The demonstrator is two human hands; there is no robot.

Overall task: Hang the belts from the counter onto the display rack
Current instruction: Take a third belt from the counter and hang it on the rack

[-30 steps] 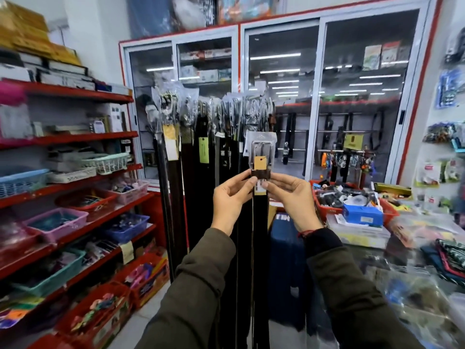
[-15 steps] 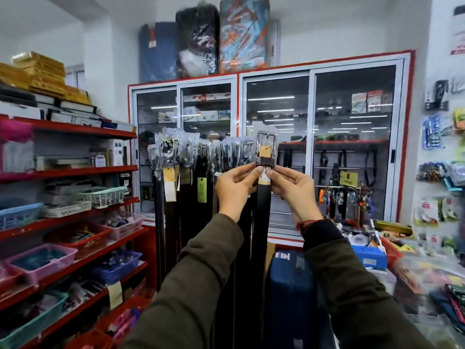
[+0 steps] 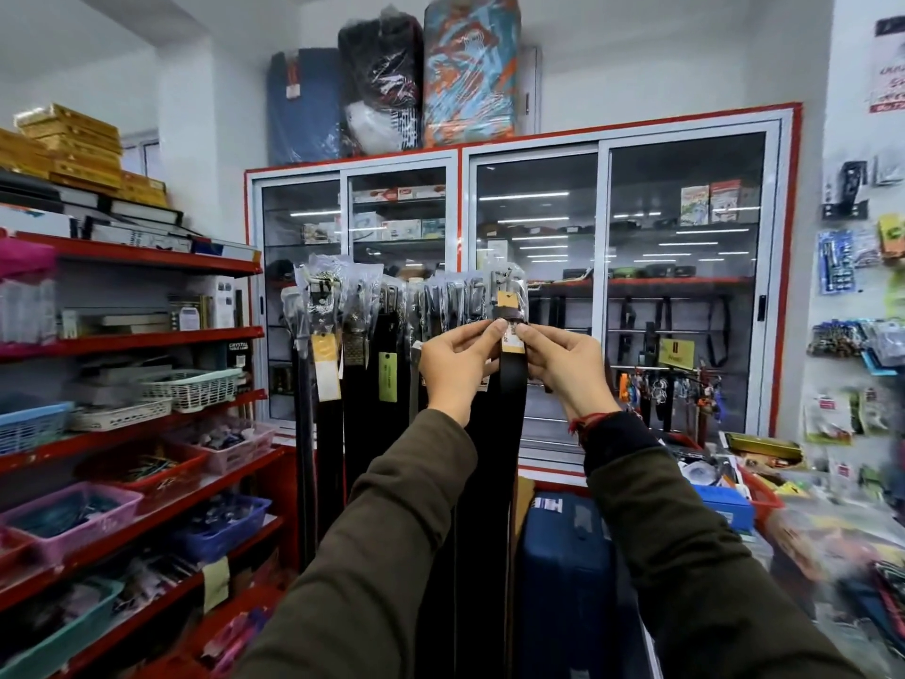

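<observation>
A black belt (image 3: 512, 384) with its buckle in a clear plastic sleeve and an orange tag hangs straight down at the centre. My left hand (image 3: 458, 367) and my right hand (image 3: 563, 365) both pinch it just below the buckle. The buckle end is level with the tops of several dark belts (image 3: 352, 365) that hang side by side on the display rack, at the right end of that row. The rack's hooks are hidden behind the plastic sleeves.
Red shelves (image 3: 147, 338) with plastic baskets line the left. A glass-door cabinet (image 3: 607, 286) stands behind the rack. A blue suitcase (image 3: 563, 580) sits below my right arm. The cluttered counter (image 3: 832, 531) lies at the right.
Both hands have raised the belt so its buckle now lines up with the row of hung belts. My view has tilted upward, showing the bags on top of the cabinet.
</observation>
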